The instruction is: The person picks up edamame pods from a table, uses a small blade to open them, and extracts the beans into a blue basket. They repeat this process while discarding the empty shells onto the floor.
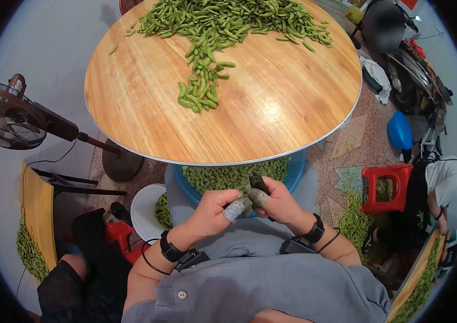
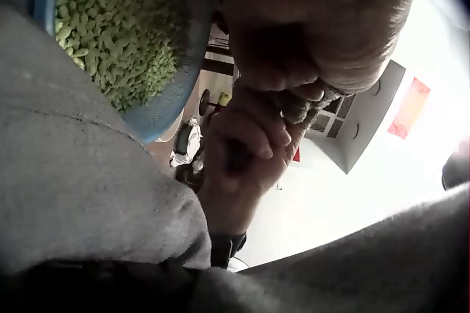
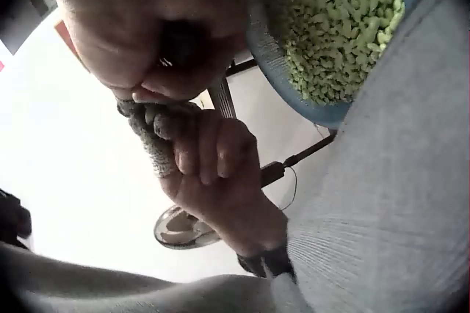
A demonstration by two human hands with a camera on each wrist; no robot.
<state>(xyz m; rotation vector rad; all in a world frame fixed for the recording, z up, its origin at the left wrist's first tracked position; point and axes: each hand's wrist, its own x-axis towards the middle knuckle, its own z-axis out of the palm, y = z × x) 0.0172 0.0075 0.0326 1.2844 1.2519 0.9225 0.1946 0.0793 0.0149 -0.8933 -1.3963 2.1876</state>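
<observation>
Close together over a blue basin (image 1: 298, 171) of shelled green beans (image 1: 212, 179), my two hands meet at the fingertips. Grey cloth covers wrap both thumbs. My left hand (image 1: 212, 211) has its fingers curled, pinching a small green pod (image 3: 150, 116) mostly hidden by the fingertips. My right hand (image 1: 283, 205) curls round a dark slim object (image 1: 259, 183), whose kind I cannot tell; its thumb presses near the left thumb. Unshelled soybean pods (image 1: 199, 99) trail across the round wooden table (image 1: 142, 107) from a large heap at its far side.
A white bucket (image 1: 141, 212) with pods inside stands left of the basin. Beyond it are a standing fan (image 1: 13, 116) and a person in dark clothes (image 1: 80, 280). To the right, a red stool (image 1: 387, 189) stands near pods scattered on the floor (image 1: 353, 215); another person (image 1: 446, 177) is beyond.
</observation>
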